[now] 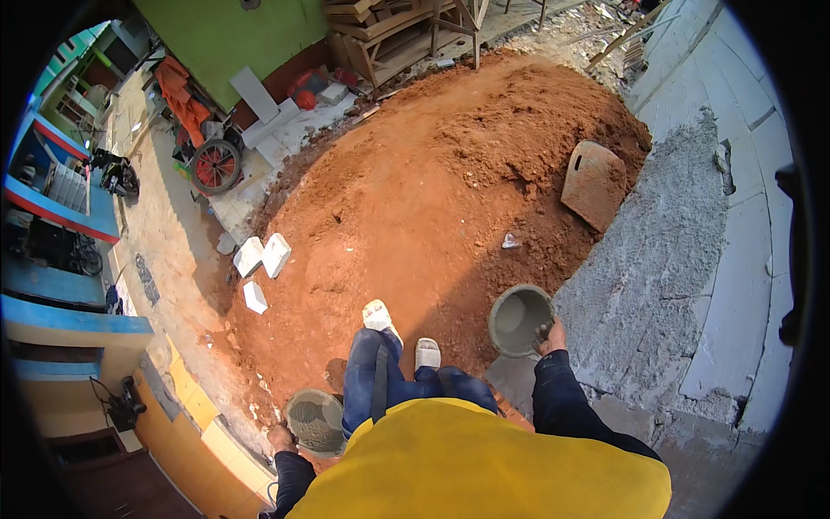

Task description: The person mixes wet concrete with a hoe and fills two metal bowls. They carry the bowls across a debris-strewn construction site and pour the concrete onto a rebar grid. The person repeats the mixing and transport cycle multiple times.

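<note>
My left hand (281, 439) is low at my left side, closed at the edge of a round grey bucket (316, 398). Inside that bucket lies grey, grainy stuff like wet mortar or gravel. On the other side, my right hand (552, 336) grips the rim of a second grey bucket (508, 322), its mouth tilted toward me. Grey residue coats its inner wall, and no load shows in it. This bucket hangs beside the rough grey wall, just right of my legs. The fingers of both hands are partly hidden by the angle.
A mound of red soil (406, 199) rises in front of my sandalled feet. White blocks (276, 255) lie on its left slope, and a dirty board with a slot (594, 183) leans at right. A partly plastered block wall (657, 251) borders the right. A cart wheel (215, 166) and stacked timber (380, 26) stand farther off.
</note>
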Action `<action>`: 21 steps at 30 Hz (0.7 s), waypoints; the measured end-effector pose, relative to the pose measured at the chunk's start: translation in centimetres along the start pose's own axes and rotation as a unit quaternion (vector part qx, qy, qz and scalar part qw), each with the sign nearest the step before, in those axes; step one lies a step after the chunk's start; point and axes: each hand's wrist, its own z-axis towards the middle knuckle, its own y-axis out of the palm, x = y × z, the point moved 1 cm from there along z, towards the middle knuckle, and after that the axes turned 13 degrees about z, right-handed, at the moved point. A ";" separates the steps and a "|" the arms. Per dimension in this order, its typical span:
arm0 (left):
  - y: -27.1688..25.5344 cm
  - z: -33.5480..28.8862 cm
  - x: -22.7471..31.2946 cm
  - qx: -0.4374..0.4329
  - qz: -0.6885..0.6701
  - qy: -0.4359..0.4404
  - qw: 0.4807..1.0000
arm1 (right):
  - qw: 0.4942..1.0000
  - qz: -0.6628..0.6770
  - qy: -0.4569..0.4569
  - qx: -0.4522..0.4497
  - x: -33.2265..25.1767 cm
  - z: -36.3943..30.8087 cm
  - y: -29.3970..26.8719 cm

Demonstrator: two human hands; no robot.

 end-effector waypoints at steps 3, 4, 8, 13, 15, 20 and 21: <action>4.2 1.1 4.7 0.008 0.038 0.032 0.999 | 0.998 0.012 -0.033 0.057 -1.1 1.0 3.0; 5.6 2.1 6.5 -0.012 0.045 0.040 0.998 | 0.996 0.035 -0.049 0.071 -1.6 1.1 4.4; 10.0 6.8 15.8 0.016 0.241 0.112 0.964 | 0.982 0.033 -0.098 0.157 -4.6 -1.1 11.1; 15.4 8.5 34.6 0.021 0.040 0.029 0.999 | 0.968 0.084 -0.171 0.165 -10.9 -7.8 19.3; 16.8 7.9 43.9 -0.046 0.012 0.065 0.997 | 0.948 -0.002 -0.201 0.247 -13.9 -10.2 22.0; 21.2 5.7 64.2 0.004 0.134 0.255 0.957 | 0.956 0.097 -0.188 0.204 -18.2 -11.3 29.2; 22.1 5.5 67.6 0.016 0.167 0.295 0.941 | 0.957 0.103 -0.177 0.208 -18.5 -10.8 30.6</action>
